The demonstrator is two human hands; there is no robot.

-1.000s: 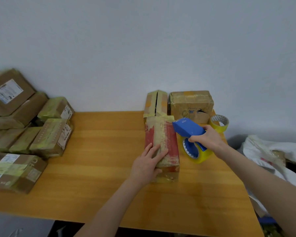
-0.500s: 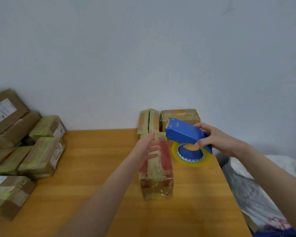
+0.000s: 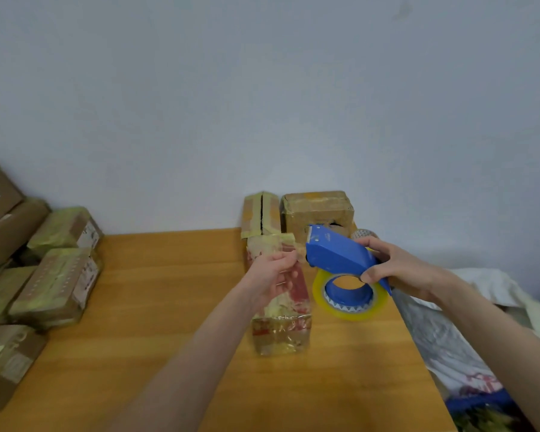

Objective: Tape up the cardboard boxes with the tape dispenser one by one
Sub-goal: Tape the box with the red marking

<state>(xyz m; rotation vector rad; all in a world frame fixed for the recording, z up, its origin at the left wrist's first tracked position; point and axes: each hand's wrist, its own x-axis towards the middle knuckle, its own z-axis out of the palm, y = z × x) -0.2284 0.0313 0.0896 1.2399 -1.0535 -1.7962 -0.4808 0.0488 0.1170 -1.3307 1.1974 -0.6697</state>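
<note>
Tape dispenser (image 3: 337, 255) gripped in right hand (image 3: 399, 269) near table edge (image 3: 404, 338) — left hand (image 3: 270, 274) pinches its tape end (image 3: 298, 254) over box (image 3: 281, 328).

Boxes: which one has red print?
The long tape-wrapped box in the centre, under the left hand, beside the tape dispenser. The others are brown with yellowish tape, no red.

The desk (image 3: 169, 307) was smooth, warm-toned wood with a faint sheen, and the wall (image 3: 262, 88) behind it was matt paint. The tape dispenser (image 3: 337, 254) was smooth blue plastic carrying glossy, yellowish translucent tape (image 3: 349, 310). The middle box (image 3: 281, 332) was cardboard under shiny, wrinkled film, while the stacked boxes (image 3: 53, 285) at the left showed matt brown cardboard, paper labels and dull yellow-green strips.
</note>
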